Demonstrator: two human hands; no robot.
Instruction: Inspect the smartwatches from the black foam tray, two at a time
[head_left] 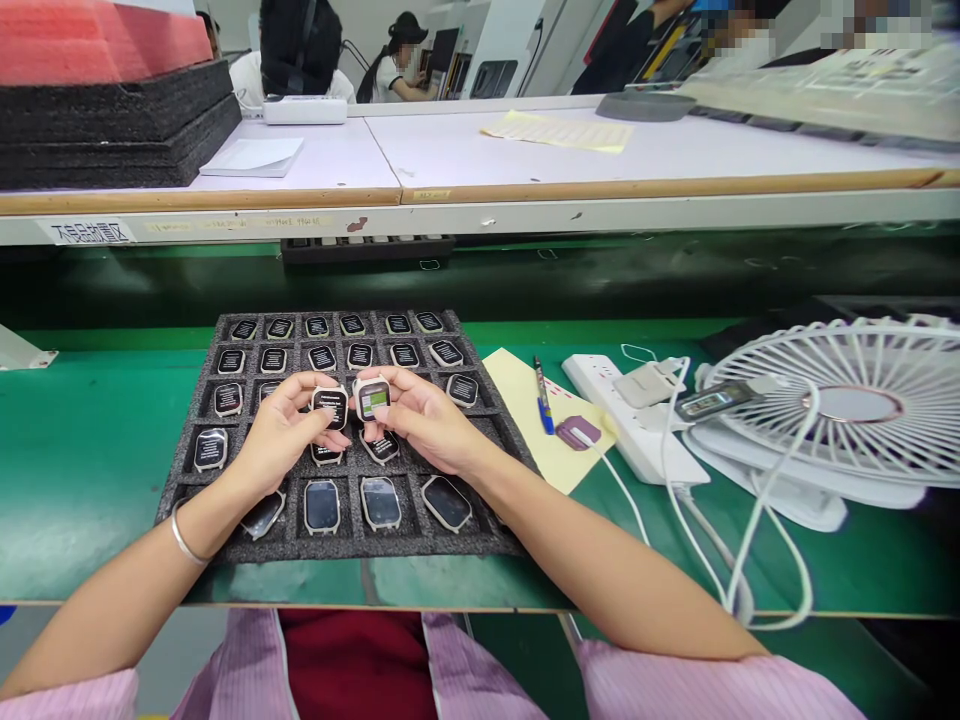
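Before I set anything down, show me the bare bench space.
Bare green bench lies left of the foam tray, and in a narrow strip between the tray and the bench's front edge. Right of the tray is crowded: yellow paper, pen, power strip, fan.

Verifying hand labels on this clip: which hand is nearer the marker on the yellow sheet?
Right. The right hand, holding a watch, is left of the marker in view; the left hand, holding another watch, is farther left.
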